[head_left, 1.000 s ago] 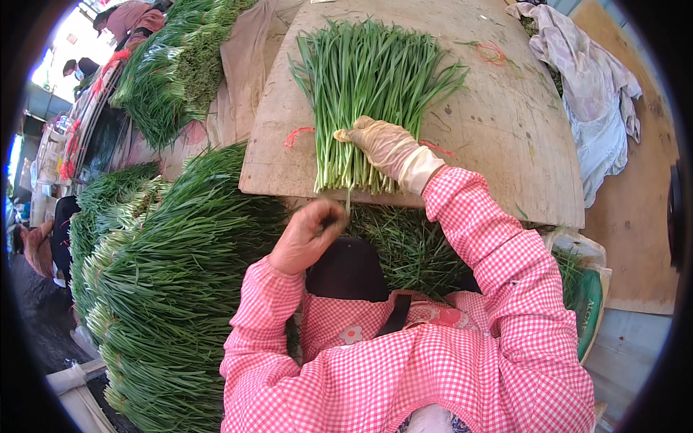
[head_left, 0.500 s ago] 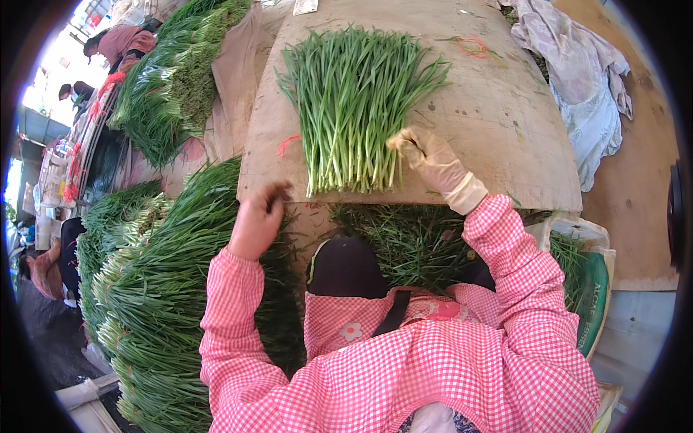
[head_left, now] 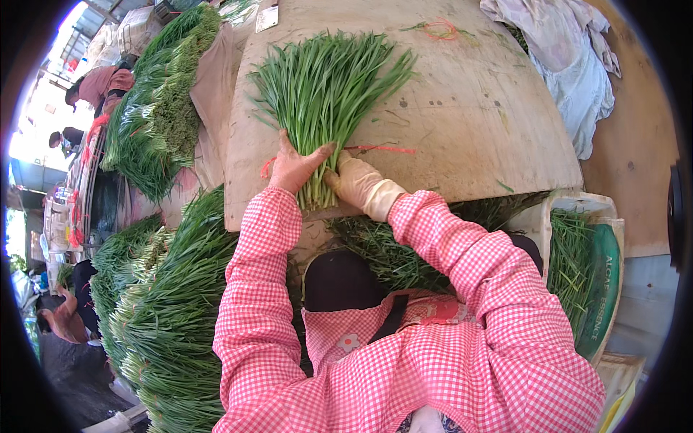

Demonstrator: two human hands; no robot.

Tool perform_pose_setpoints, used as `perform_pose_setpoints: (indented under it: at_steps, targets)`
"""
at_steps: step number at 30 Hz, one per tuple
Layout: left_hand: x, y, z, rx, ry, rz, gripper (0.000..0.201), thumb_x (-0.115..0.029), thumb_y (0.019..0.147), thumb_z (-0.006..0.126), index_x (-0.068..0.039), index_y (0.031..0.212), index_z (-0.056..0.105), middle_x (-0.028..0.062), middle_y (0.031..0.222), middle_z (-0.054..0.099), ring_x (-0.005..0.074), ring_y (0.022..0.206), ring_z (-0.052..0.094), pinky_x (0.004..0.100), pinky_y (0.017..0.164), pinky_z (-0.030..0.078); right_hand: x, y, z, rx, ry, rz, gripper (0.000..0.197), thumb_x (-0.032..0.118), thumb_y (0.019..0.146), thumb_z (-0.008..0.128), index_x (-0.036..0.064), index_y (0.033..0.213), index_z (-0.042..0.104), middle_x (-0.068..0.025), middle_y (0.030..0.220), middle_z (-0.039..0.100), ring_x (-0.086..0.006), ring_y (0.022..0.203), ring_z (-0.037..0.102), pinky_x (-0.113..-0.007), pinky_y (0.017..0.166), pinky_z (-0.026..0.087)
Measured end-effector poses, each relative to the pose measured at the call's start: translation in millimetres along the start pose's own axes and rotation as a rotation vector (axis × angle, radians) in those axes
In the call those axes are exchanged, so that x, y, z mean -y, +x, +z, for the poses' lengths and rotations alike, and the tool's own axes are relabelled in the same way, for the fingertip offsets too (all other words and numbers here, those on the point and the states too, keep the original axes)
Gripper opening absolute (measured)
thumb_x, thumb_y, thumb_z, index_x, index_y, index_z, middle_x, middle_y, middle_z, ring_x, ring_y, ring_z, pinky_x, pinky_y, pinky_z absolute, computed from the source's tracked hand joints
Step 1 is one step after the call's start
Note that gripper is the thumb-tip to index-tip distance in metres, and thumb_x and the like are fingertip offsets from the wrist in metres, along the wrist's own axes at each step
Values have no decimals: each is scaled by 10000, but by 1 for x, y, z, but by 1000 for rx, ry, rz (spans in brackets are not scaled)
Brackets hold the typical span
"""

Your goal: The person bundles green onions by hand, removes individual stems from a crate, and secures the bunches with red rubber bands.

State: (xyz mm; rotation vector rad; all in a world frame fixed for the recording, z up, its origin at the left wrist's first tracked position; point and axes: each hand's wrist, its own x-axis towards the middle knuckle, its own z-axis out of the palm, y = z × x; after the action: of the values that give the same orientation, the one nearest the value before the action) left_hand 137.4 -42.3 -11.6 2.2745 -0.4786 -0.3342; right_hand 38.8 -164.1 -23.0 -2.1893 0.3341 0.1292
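The leaves [head_left: 325, 86] are green, sleeves [head_left: 258, 260] pink-and-white checked.

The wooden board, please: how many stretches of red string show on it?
3: a short string by the left hand, a longer string right of the green bunch, and a loop farther up. The first two may join, hidden under the bunch.

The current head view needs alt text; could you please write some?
A person's bare left hand and gloved right hand hold a bunch of green stalks on a wooden board. Red string shows on both sides of the bunch; more greens lie piled at left.
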Motion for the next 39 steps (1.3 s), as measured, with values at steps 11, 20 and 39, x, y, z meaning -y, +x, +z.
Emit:
perform_pose_setpoints:
  at_steps: [11, 20, 39]
  targets:
    - [-3, -27, 25, -139, 321, -2, 964, -359, 567, 783, 45, 1295, 295, 211, 1140, 530, 298, 1045, 514, 356, 908, 398, -34, -17, -2, 322, 396, -98, 592, 468, 812, 529, -34, 1117, 458, -171, 821, 622, -222, 640, 606, -341, 636, 488]
    - [46, -14, -15, 19, 87, 52, 869, -340, 682, 738, -20, 1343, 273, 158, 1158, 537, 230, 1046, 517, 313, 900, 396, -149, -180, -201, 56, 464, -192, 320, 131, 832, 523, 48, 1141, 510, -1, 938, 569, -97, 820, 520, -232, 681, 443]
    - [26, -16, -51, -246, 436, 144, 747, -400, 802, 615, -13, 1345, 279, 183, 1312, 386, 285, 1187, 399, 367, 997, 315, -339, -587, -46, -324, -41, 1323, 911, 552, 747, 572, -50, 1337, 227, -234, 1310, 376, -314, 1203, 400, -332, 975, 350]
